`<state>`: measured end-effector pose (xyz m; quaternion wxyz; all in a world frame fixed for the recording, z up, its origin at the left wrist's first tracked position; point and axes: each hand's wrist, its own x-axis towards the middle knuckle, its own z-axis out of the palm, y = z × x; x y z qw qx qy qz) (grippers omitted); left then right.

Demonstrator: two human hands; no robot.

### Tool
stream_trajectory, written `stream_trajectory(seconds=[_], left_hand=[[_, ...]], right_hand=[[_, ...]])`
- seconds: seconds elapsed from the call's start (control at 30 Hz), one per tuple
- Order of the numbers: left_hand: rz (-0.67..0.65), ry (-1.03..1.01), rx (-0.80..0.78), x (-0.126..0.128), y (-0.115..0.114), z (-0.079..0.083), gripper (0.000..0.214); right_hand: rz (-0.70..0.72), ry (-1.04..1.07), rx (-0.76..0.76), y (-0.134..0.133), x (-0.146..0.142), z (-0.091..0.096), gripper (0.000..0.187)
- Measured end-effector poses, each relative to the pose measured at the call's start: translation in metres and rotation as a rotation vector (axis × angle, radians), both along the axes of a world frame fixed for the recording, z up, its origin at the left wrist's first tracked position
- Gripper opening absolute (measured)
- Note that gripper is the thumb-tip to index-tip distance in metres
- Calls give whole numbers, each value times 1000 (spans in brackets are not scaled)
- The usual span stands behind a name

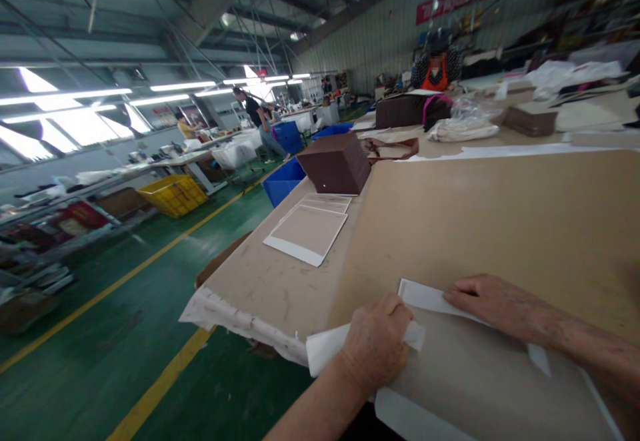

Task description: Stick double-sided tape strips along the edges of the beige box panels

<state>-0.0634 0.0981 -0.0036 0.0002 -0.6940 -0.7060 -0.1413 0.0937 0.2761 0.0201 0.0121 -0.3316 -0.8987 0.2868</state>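
Note:
A large grey-beige sheet [465, 374] with white edge strips lies at the near side of the table. My left hand [377, 341] is closed on a white paper strip [323, 347], whose ends stick out on both sides of the fist. Just to the right, my right hand [477, 297] has its fingers bent together on the white edge strip [425, 295] along the sheet's far side. Its fingertips are partly hidden. Another bit of white strip [539, 359] shows below the right forearm.
A beige board [500, 207] covers much of the table. Smaller white-edged panels [307, 231] lie left, before a stack of dark brown pieces [335, 164]. Plastic bags [465, 121] lie farther back. Beyond the table's left edge are a green floor, a yellow bin [173, 195] and a walking person [260, 121].

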Motion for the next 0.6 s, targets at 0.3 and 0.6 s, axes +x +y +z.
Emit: stream_trajectory(seconds=[0.3, 0.6], left_hand=[[-12, -10, 4, 1, 0, 3, 26], [-11, -5, -66, 1, 5, 7, 38]], right_hand=[[30, -10, 28, -1, -2, 3, 39], [23, 19, 0, 3, -3, 1, 38]])
